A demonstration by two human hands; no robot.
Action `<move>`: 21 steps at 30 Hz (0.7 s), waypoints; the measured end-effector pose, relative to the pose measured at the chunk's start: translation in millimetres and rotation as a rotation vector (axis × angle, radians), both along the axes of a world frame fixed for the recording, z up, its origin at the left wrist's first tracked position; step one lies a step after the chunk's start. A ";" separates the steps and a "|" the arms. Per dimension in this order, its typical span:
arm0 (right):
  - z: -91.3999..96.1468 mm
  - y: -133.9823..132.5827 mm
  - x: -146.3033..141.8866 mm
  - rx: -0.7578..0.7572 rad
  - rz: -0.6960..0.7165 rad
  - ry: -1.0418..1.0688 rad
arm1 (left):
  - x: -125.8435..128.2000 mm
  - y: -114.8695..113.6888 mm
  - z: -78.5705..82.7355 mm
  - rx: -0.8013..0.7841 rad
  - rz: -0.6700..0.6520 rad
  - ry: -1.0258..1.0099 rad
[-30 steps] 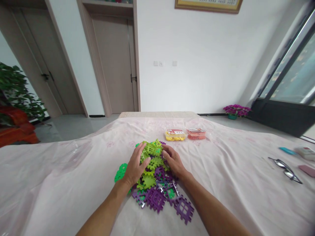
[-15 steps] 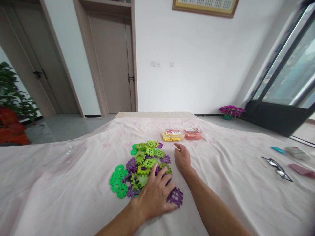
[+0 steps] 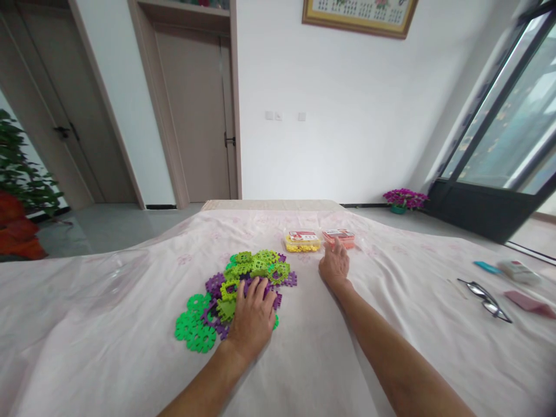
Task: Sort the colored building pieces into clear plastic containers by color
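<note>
A heap of plastic interlocking pieces (image 3: pixel 260 266) in lime green, purple and green lies on the cloth. My left hand (image 3: pixel 252 313) rests on its near right side, fingers apart and pressing on the pieces; what lies beneath the palm is hidden. Several flower-shaped green discs (image 3: pixel 197 330) lie together at the heap's left edge. Farther back, my right hand (image 3: pixel 335 263) reaches with fingers extended to the near side of a clear box of red pieces (image 3: pixel 346 236). Whether the fingertips touch that box I cannot tell. Beside it sits a clear box of yellow pieces (image 3: pixel 303 242).
A pale floral cloth (image 3: pixel 139 359) covers the table. Eyeglasses (image 3: pixel 486 301), a blue item (image 3: pixel 487 267), a whitish pack (image 3: pixel 519 271) and a pink cloth-like piece (image 3: pixel 530 303) lie at the right. Clear plastic (image 3: pixel 95 284) spreads on the left.
My left hand has moved left, and the pieces at the heap's near right have shifted left with it. My right hand has gone forward and right, from beside the heap to the red box.
</note>
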State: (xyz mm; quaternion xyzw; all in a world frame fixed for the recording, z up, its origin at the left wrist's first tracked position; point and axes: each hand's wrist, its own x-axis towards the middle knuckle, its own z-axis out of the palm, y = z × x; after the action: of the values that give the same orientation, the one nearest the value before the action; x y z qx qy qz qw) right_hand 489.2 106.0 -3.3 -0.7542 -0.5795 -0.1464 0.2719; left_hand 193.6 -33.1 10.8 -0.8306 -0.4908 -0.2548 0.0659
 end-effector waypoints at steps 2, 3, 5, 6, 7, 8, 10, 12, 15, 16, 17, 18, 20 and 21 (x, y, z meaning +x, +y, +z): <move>0.5 5.1 12.1 -0.041 0.038 -0.129 | 2.2 0.8 -0.8 -0.004 -0.003 0.000; 0.4 7.6 17.9 -0.056 0.047 -0.181 | 3.3 0.9 -0.5 -0.006 -0.002 -0.002; 0.1 12.0 28.0 -0.068 0.055 -0.264 | 5.2 0.7 0.8 -0.009 -0.001 -0.007; 0.2 13.6 32.1 -0.064 0.063 -0.301 | 5.7 0.5 1.6 -0.010 -0.001 -0.009; 0.3 14.7 35.5 -0.058 0.074 -0.334 | 6.0 0.4 2.4 -0.012 0.000 -0.011; 0.6 15.0 38.3 -0.049 0.087 -0.361 | 6.2 0.3 3.0 -0.015 0.000 -0.013; 1.1 13.0 42.7 -0.026 0.105 -0.393 | 6.1 0.4 3.8 -0.021 0.002 -0.018; 1.8 7.1 46.3 -0.002 0.100 -0.401 | 5.8 0.8 3.9 -0.024 0.003 -0.023; 3.9 -7.8 50.9 0.045 0.091 -0.410 | 5.4 1.6 3.3 -0.023 0.000 -0.027; 5.2 -13.9 51.9 0.070 0.095 -0.415 | 5.3 1.6 3.3 -0.023 -0.002 -0.030; 6.8 -20.5 52.4 0.096 0.105 -0.421 | 5.2 1.6 3.3 -0.023 -0.005 -0.033; 8.8 -27.4 52.1 0.117 0.119 -0.426 | 5.1 1.3 3.6 -0.022 -0.006 -0.037; 14.1 -41.8 48.4 0.129 0.152 -0.424 | 5.1 0.5 4.6 -0.019 -0.008 -0.046; 17.2 -49.0 44.6 0.117 0.174 -0.418 | 5.2 -0.1 5.3 -0.016 -0.009 -0.051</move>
State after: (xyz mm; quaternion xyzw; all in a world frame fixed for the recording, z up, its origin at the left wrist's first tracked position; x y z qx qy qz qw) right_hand 533.8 57.0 14.0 -0.6377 -0.6766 -0.3088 0.2007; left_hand 198.8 -33.2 16.1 -0.8266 -0.4906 -0.2721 0.0456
